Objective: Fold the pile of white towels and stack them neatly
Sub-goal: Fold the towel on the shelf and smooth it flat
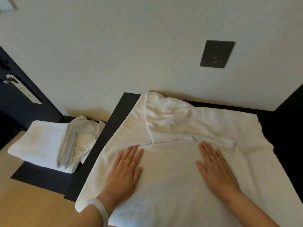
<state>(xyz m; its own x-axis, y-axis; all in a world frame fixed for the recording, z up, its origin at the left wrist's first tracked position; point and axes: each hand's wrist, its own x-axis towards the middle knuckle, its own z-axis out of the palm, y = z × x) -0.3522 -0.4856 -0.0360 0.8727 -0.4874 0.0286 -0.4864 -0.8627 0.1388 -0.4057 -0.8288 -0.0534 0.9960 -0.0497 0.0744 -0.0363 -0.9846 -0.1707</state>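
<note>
A large white towel (172,169) lies spread over a dark table (124,110), with its far part folded over and rumpled near the wall. My left hand (125,167) presses flat on the near folded layer, fingers straight. My right hand (216,167) lies flat on the same layer to the right, fingers straight too. On a lower surface at the left sits a stack of folded white towels (41,143). A crumpled heap of white towels (86,131) lies between that stack and the table.
A pale wall runs directly behind the table with a dark power socket (217,54) on it. At far left is a dark door with a metal handle (11,79). Light wooden surface (32,207) shows at the lower left.
</note>
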